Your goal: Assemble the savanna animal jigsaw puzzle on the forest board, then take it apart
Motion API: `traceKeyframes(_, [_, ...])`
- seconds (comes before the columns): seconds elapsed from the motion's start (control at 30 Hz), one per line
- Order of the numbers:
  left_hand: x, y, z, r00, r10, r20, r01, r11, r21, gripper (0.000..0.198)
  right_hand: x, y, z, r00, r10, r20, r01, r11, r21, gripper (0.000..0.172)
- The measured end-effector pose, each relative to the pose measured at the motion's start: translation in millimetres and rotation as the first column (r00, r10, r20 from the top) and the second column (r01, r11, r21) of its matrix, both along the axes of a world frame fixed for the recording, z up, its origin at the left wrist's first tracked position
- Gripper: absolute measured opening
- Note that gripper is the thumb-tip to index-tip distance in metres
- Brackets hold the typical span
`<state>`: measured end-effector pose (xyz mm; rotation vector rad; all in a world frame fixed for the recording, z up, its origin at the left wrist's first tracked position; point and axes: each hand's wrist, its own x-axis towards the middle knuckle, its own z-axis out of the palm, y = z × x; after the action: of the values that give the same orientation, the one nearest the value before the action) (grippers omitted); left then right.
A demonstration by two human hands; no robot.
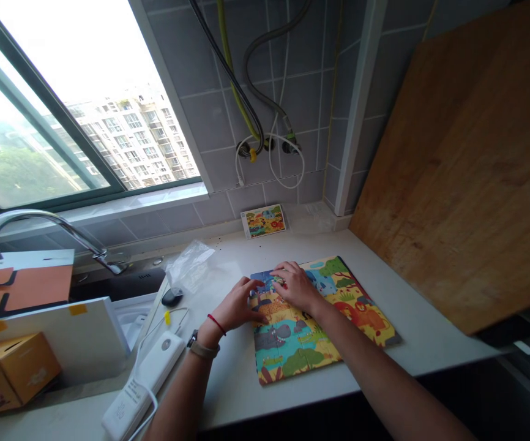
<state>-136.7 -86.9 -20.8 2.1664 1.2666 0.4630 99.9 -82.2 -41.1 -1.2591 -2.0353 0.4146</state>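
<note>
White bench (219,392) holds a jigsaw puzzle (292,343); left hand (235,304) and right hand (295,285) rest part-closed on it, any grip unclear.

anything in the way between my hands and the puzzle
Nothing visible stands in the way: the left hand and right hand are both already on the puzzle. The power bank lies off to the left, not between them.
</note>
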Motion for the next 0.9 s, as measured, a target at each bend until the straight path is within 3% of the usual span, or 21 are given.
traceKeyframes(0.2, [2, 5, 0.4, 0.988, 0.053, 0.146, -0.050, 0.998, -0.028, 0.055, -5, -5, 2.2, 0.977, 0.212, -0.004, -0.212, 0.977, -0.019, 0.022])
traceKeyframes(0.4, [-5, 11, 7.1, 0.956, 0.261, 0.131, -0.277, 0.953, 0.124, 0.019, -11, -13, 5.1, 0.954, 0.290, 0.071, -0.284, 0.955, -0.081, 0.055])
traceKeyframes(0.57, [-7, 12, 9.7, 0.903, 0.399, 0.162, -0.420, 0.898, 0.129, 0.031, -23, -17, 3.2, 0.935, 0.335, 0.117, -0.326, 0.941, -0.093, 0.064])
traceKeyframes(0.9, [-1, 9, 7.9, 0.966, 0.251, 0.063, -0.253, 0.967, 0.032, 0.035, -31, -20, 3.5, 0.931, 0.336, 0.144, -0.315, 0.937, -0.150, 0.053])
